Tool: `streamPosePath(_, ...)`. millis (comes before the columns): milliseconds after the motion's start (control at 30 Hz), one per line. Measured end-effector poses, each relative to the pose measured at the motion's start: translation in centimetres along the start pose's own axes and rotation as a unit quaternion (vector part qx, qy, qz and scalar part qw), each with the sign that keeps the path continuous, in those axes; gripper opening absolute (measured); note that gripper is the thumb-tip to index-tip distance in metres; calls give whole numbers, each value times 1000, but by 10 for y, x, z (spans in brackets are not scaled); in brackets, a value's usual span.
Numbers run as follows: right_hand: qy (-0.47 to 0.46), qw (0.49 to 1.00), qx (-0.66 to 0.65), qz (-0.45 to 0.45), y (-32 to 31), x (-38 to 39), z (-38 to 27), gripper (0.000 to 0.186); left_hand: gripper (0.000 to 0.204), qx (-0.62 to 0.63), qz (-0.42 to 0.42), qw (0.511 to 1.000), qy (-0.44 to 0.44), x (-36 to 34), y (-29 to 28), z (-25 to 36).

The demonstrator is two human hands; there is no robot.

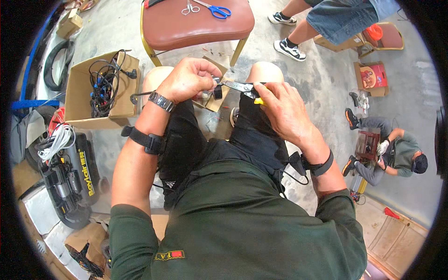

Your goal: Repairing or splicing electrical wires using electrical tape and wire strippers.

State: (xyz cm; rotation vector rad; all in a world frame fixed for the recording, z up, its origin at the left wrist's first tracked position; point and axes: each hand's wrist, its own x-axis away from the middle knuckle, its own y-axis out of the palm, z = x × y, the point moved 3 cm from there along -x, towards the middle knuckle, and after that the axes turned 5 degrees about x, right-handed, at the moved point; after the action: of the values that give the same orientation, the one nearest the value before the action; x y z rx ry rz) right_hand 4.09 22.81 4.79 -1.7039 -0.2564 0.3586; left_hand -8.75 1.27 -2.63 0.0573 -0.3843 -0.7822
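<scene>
Above my knees, my left hand [189,80] is closed in a pinch on a small black part [218,91], which looks like a plug or connector with a bit of metal or wire at its top. My right hand [284,109] grips a pair of pliers [240,87] with grey metal jaws and black-and-yellow handles. The jaws point left and reach the small part at my left fingertips; whether they bite on it is too small to tell. A black cable [142,94] passes behind my left wrist; its far end is hidden.
An open cardboard box [126,91] of tangled black cables stands left. Ahead is a brown padded chair [196,28] with scissors [214,10] on it. Between my knees sits a small carton [213,104]. A black air compressor [77,179] stands left. Two other people are to the right.
</scene>
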Motion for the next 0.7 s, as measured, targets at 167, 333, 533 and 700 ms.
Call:
streamPosePath(167,-29,998,52,3,-1,-4,1,53,23,-15,1,1000,10,0,1,-2)
streamPosePath(333,-26,999,40,-4,-2,-8,2,52,23,-30,5,999,15,0,2,-4)
streamPosePath(533,72,979,-193,-5,25,-4,23,39,18,-68,20,997,10,0,7,-1)
streamPosePath(700,85,971,-213,73,33,-18,23,37,18,-132,37,991,1,-5,5,-4)
